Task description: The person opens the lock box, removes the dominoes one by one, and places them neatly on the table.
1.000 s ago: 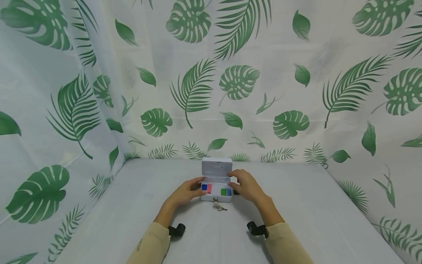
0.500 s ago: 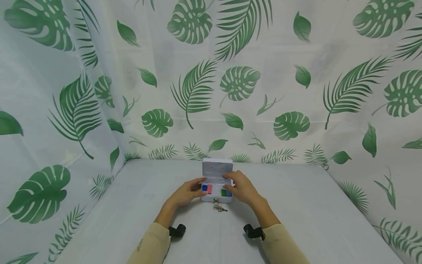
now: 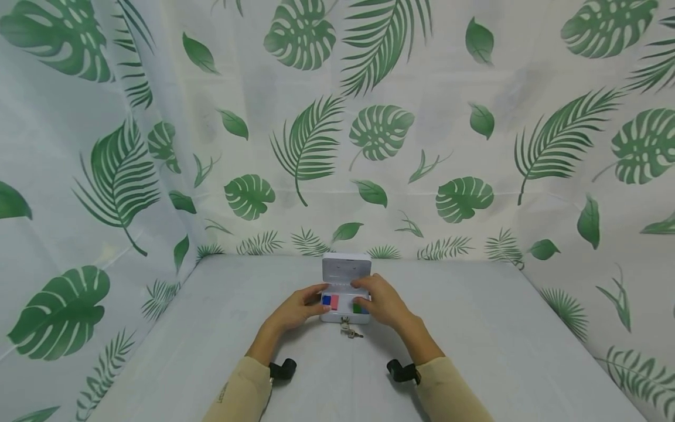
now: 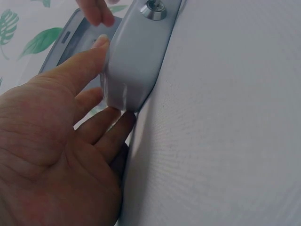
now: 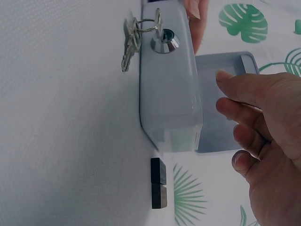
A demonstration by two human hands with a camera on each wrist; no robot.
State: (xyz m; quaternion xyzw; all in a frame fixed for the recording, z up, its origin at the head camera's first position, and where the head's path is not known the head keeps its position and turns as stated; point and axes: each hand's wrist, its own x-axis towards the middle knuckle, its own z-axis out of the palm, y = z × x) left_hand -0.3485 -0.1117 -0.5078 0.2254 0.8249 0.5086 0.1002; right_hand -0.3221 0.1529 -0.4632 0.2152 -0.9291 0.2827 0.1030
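Note:
A small white metal cash box (image 3: 329,317) stands with its lid (image 3: 346,270) raised. Blue (image 3: 327,300) and pink (image 3: 334,302) blocks lie at its left, and a green block (image 3: 357,308) shows at its right, partly covered by my right hand. My left hand (image 3: 296,307) holds the box's left end, thumb at the rim and fingers against the side. Over the right part of the box hovers my right hand (image 3: 387,302), thumb and fingers apart with nothing between them. Keys (image 5: 132,44) hang on a ring from the front lock (image 5: 164,41).
Two small dark blocks (image 5: 158,171) sit on the white tabletop (image 3: 337,381) beyond the box's right end; my right hand hides them from the head view. A leaf-printed cloth (image 3: 395,217) rises behind the table.
My right hand has shifted left from the box's right edge to above its interior, covering more of the right-hand blocks. My left hand and the box have stayed put.

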